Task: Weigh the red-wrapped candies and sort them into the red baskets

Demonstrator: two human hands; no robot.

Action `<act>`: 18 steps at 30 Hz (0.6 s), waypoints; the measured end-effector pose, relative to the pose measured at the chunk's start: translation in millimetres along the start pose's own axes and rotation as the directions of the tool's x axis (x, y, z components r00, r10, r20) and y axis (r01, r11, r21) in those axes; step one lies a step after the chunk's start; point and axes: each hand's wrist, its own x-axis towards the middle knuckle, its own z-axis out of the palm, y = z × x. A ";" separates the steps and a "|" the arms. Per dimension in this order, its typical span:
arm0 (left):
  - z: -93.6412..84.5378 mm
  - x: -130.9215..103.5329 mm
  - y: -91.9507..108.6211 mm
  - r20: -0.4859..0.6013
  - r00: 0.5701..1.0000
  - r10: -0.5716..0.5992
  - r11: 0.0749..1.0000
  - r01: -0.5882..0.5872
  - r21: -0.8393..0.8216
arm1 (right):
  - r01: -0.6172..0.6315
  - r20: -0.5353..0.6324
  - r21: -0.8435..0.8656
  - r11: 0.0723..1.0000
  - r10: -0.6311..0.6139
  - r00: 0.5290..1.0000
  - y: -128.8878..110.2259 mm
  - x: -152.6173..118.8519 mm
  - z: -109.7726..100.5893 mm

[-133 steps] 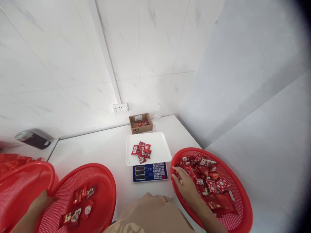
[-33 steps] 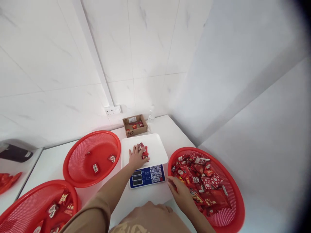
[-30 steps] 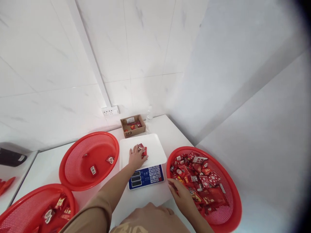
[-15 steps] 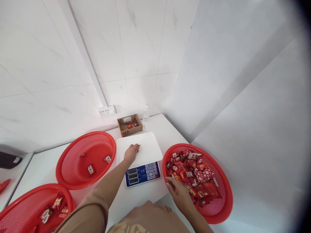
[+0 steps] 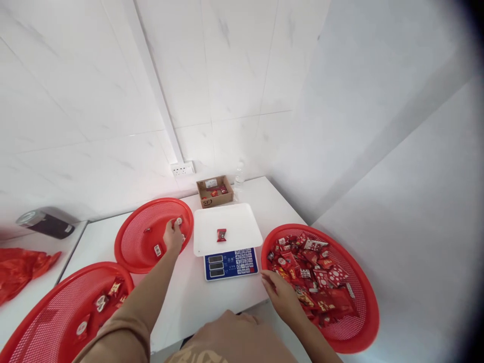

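My left hand (image 5: 173,238) reaches into the back left red basket (image 5: 123,224). Its fingertips close on a small wrapped candy (image 5: 179,221) with a white label. A few other wrapped candies (image 5: 157,250) lie in that basket. On the white pan (image 5: 242,227) of the scale (image 5: 231,264) rests a single red wrapped candy (image 5: 221,235). My right hand (image 5: 280,295) is at the near left rim of the right red basket (image 5: 365,312), its loosely curved fingers apart from the thumb, with no object visible in it. Many red candy packets (image 5: 321,277) fill that basket.
Another red basket (image 5: 41,307) with several candies is at the front left. Behind the scale stand a cardboard box (image 5: 215,200) and a clear bottle (image 5: 239,172). Farther left lie a red plastic bag (image 5: 22,272) and a dark cylinder (image 5: 47,224). Walls border the table (image 5: 177,302).
My left hand has let go of the red candy on the scale pan, moved left into the back left basket and taken hold of another candy. The view has shifted left.
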 end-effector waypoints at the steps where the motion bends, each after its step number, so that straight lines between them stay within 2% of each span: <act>1: -11.9 1.2 -7.1 -0.014 1.000 0.004 0.999 -0.004 0.034 | 0.002 0.005 0.004 1.000 -0.002 1.000 -2.0 0.5 2.5; 4: -38.7 4.2 -29.6 -0.004 1.000 0.015 0.987 -0.014 0.157 | -0.005 0.021 0.003 1.000 0.005 1.000 -9.9 -0.2 10.9; 6: -47.5 6.0 -42.6 0.033 0.999 0.007 0.973 -0.014 0.230 | -0.007 0.018 0.000 1.000 0.007 1.000 -16.4 -2.4 16.1; 9: -49.9 7.9 -54.7 0.091 0.996 -0.021 0.943 -0.011 0.331 | -0.016 0.004 -0.011 1.000 0.016 1.000 -26.1 -8.2 22.4; 12: -44.2 7.8 -56.8 0.125 0.992 -0.011 0.915 -0.040 0.401 | -0.031 0.001 -0.034 0.999 0.031 1.000 -34.4 -15.3 27.2; 13: -41.0 7.4 -55.6 0.139 0.990 0.027 0.905 -0.083 0.416 | -0.036 -0.003 -0.042 0.998 0.036 0.999 -36.8 -17.7 28.8; 15: -32.0 5.6 -50.6 0.195 0.965 0.177 0.867 -0.246 0.434 | -0.045 -0.026 -0.057 0.997 0.044 0.999 -41.3 -22.9 32.6; 16: -25.9 4.0 -47.1 0.235 0.935 0.266 0.833 -0.345 0.431 | -0.048 -0.041 -0.063 0.997 0.045 0.998 -43.4 -25.8 34.8; 18: -10.4 -1.4 -38.2 0.328 0.845 0.422 0.752 -0.528 0.395 | -0.055 -0.069 -0.072 0.996 0.050 0.996 -47.0 -32.4 40.0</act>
